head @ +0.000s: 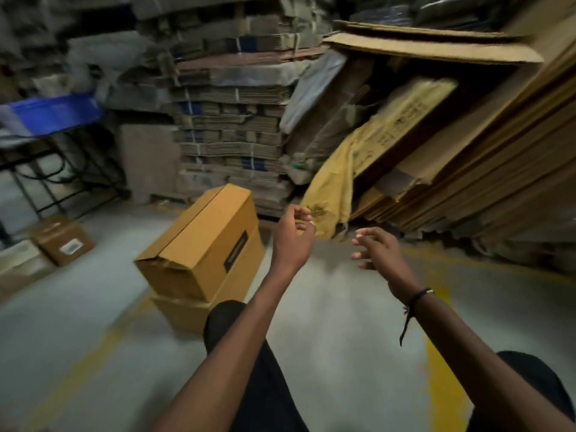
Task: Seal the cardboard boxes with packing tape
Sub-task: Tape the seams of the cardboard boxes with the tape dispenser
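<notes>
Warehouse floor (pixel 78 307) | cardboard boxes (pixel 202 244) stacked, left of both grips — left hand (pixel 293 241), right hand (pixel 378 251) loosely curled, empty

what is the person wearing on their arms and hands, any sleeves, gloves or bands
Both forearms are bare, with no sleeves in view and no gloves. The right hand has a thin dark cord bracelet at the wrist, with a small pale bead or clasp and a loose tail hanging down. The left hand shows what looks like a pale ring on one of its fingers; its wrist is bare.

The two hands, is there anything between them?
No. In the head view, only bare grey floor shows between the left hand and the right hand; neither holds anything.
</notes>
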The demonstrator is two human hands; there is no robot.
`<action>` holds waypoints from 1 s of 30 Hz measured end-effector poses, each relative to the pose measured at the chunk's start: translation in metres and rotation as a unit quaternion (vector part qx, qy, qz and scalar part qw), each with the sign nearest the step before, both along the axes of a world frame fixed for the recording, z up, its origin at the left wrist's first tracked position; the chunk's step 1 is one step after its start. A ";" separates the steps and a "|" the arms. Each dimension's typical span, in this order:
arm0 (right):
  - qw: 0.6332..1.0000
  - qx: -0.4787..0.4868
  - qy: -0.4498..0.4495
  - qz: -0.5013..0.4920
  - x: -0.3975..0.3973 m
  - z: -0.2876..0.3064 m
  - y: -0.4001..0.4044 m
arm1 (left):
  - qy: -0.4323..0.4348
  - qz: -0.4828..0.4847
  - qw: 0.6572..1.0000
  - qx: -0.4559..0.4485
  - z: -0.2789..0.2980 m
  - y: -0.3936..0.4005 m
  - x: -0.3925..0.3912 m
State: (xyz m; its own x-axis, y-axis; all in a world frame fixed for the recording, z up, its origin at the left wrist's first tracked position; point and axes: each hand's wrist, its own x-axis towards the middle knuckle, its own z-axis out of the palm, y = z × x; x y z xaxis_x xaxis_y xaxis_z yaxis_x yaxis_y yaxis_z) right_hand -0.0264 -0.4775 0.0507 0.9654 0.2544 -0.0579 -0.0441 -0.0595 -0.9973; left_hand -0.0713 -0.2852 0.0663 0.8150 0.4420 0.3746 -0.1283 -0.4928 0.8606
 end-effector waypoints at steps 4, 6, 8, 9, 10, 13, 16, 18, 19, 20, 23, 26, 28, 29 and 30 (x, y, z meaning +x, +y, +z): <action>0.998 -0.021 0.014 0.064 0.007 -0.020 0.068 | 0.030 0.088 0.995 -0.022 -0.023 0.075 -0.011; 0.996 -0.028 0.021 0.087 0.010 -0.029 0.107 | 0.042 0.141 0.988 -0.040 -0.038 0.114 -0.017; 0.992 -0.034 0.024 0.117 0.017 -0.041 0.150 | 0.053 0.197 0.977 -0.064 -0.058 0.159 -0.020; 0.990 -0.038 0.027 0.132 0.021 -0.047 0.174 | 0.058 0.226 0.969 -0.080 -0.068 0.182 -0.020; 0.988 -0.043 0.032 0.145 0.025 -0.054 0.197 | 0.064 0.254 0.960 -0.098 -0.080 0.207 -0.021; 0.981 -0.051 0.053 0.180 0.040 -0.076 0.267 | 0.071 0.319 0.933 -0.153 -0.112 0.279 -0.023; 0.974 -0.067 0.071 0.204 0.058 -0.099 0.340 | 0.084 0.381 0.905 -0.168 -0.138 0.351 -0.027; 0.971 -0.081 0.085 0.209 0.070 -0.117 0.385 | 0.102 0.418 0.888 -0.163 -0.158 0.400 -0.027; 0.970 -0.083 0.096 0.207 0.075 -0.127 0.406 | 0.116 0.432 0.878 -0.167 -0.165 0.421 -0.027; 0.969 -0.082 0.108 0.205 0.079 -0.139 0.429 | 0.130 0.446 0.870 -0.168 -0.176 0.446 -0.026; 0.964 -0.078 0.170 0.190 0.085 -0.168 0.478 | 0.161 0.464 0.852 -0.179 -0.190 0.498 -0.025; 0.958 -0.081 0.206 0.180 0.092 -0.202 0.522 | 0.196 0.454 0.848 -0.192 -0.203 0.548 -0.020; 0.953 -0.093 0.223 0.181 0.095 -0.219 0.545 | 0.217 0.423 0.852 -0.220 -0.213 0.572 -0.014; 0.950 -0.098 0.236 0.182 0.095 -0.227 0.553 | 0.227 0.407 0.854 -0.232 -0.217 0.579 -0.012; 0.945 -0.100 0.251 0.183 0.094 -0.233 0.558 | 0.235 0.393 0.855 -0.242 -0.223 0.585 -0.010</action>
State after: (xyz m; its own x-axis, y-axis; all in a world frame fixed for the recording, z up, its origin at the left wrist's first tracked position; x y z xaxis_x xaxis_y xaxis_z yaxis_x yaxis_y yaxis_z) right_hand 0.0677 0.0803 -0.1827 0.6531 0.5006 -0.5682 -0.4494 -0.3478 -0.8229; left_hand -0.0814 0.2993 -0.1567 0.2050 0.9335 -0.2943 0.4954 0.1603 0.8537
